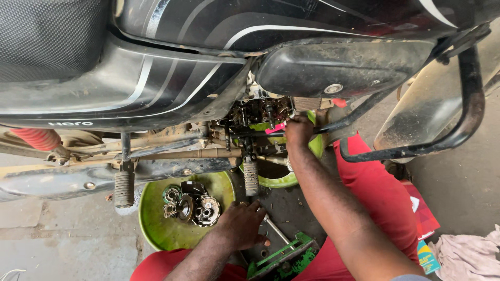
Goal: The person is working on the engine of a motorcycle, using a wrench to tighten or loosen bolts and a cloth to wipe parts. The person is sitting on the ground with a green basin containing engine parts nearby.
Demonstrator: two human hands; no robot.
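Head view: the right hand (298,131) grips a pink-handled tool (275,128) in the motorcycle's opened engine (260,112). The left hand (240,225) rests, fingers curled, near a metal rod (275,230) on the floor. Removed clutch parts (191,203) already lie in a green basin (156,229); reassembly looks outstanding.

Gear parts (191,204) in basin (156,229)

Concrete floor (62,244) carries green basin (156,229) of engine parts (190,204), second green basin (278,179), green tool tray (284,257), rag (469,255).
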